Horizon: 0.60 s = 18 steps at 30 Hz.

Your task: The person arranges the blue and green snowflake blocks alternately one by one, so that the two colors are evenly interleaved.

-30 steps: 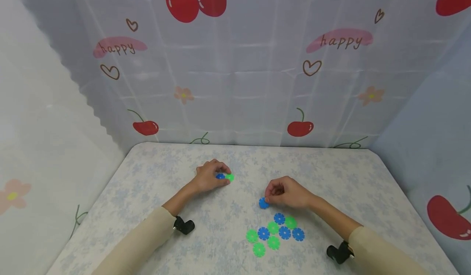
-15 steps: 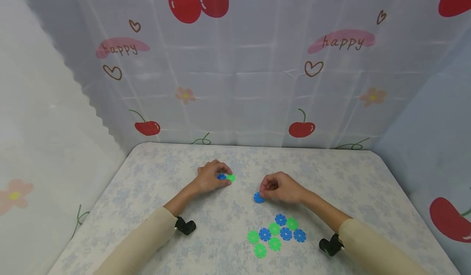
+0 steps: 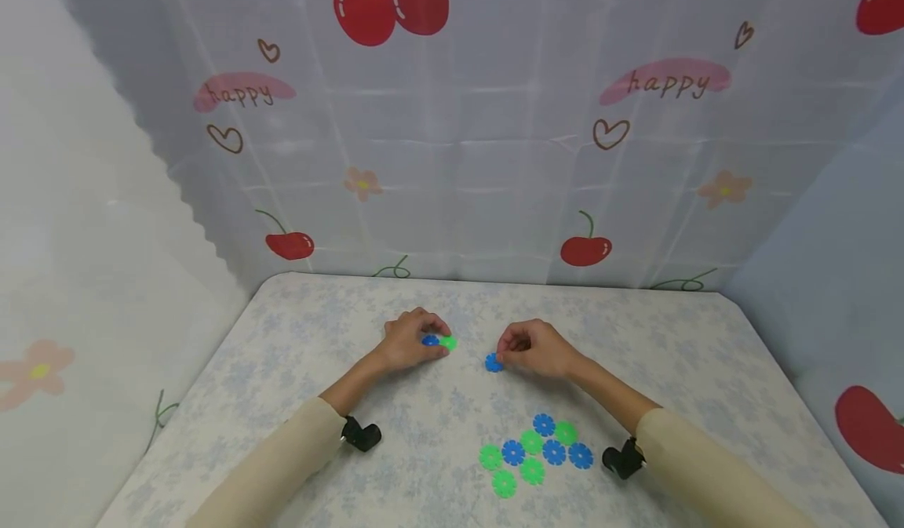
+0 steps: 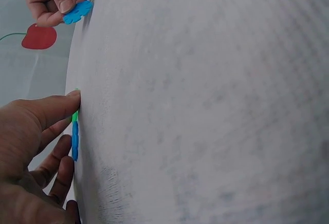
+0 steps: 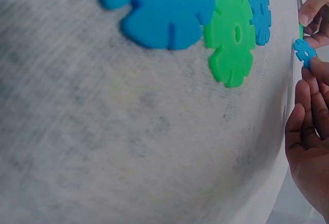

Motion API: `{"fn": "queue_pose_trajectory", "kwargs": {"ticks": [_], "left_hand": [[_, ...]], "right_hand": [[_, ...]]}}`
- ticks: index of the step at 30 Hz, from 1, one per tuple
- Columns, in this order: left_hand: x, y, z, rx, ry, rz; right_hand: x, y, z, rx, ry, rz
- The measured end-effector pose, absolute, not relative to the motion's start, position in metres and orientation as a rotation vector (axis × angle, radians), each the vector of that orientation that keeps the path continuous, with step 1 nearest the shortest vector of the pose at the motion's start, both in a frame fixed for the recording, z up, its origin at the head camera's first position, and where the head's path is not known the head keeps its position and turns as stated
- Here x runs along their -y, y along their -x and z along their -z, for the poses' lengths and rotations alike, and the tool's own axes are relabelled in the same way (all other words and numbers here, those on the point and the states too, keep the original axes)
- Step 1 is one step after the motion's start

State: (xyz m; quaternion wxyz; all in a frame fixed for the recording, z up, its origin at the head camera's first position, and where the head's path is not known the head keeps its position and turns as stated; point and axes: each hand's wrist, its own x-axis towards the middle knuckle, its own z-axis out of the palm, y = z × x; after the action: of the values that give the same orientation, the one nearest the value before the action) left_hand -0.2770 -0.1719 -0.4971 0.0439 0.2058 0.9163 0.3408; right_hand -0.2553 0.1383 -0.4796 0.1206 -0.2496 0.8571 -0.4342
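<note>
My left hand (image 3: 407, 341) holds a green interlocking disc (image 3: 450, 343) between thumb and fingers, low over the table. A blue interlocking disc (image 3: 430, 340) lies in line with the green one, edge to edge, inside the curve of the fingers. In the left wrist view both show edge-on, the blue disc (image 4: 75, 141) nearer the wrist. To the right, my right hand (image 3: 542, 347) pinches another blue disc (image 3: 492, 363) by its edge, tilted and raised off the table. This notched, flower-like disc (image 5: 304, 53) appears close to the left hand in the right wrist view.
Several loose green and blue discs lie flat nearer the front, among them a green disc (image 3: 504, 484) and a blue disc (image 3: 581, 456). They sit on a pale floral tablecloth (image 3: 339, 489). A cherry-print curtain (image 3: 480, 198) hangs behind the table.
My right hand has moved away from the loose discs, forward and left toward my left hand, carrying the blue disc. The left hand keeps its hold; the whole view shifts slightly.
</note>
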Motion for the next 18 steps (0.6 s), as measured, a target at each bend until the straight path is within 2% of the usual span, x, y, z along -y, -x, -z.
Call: {"fn": "queue_pose_trajectory", "kwargs": {"ticks": [18], "left_hand": [[0.170, 0.278, 0.497, -2.835, -0.603, -1.000]], "right_hand": [[-0.113, 0.278, 0.477, -2.549, 0.756, 1.256]]}}
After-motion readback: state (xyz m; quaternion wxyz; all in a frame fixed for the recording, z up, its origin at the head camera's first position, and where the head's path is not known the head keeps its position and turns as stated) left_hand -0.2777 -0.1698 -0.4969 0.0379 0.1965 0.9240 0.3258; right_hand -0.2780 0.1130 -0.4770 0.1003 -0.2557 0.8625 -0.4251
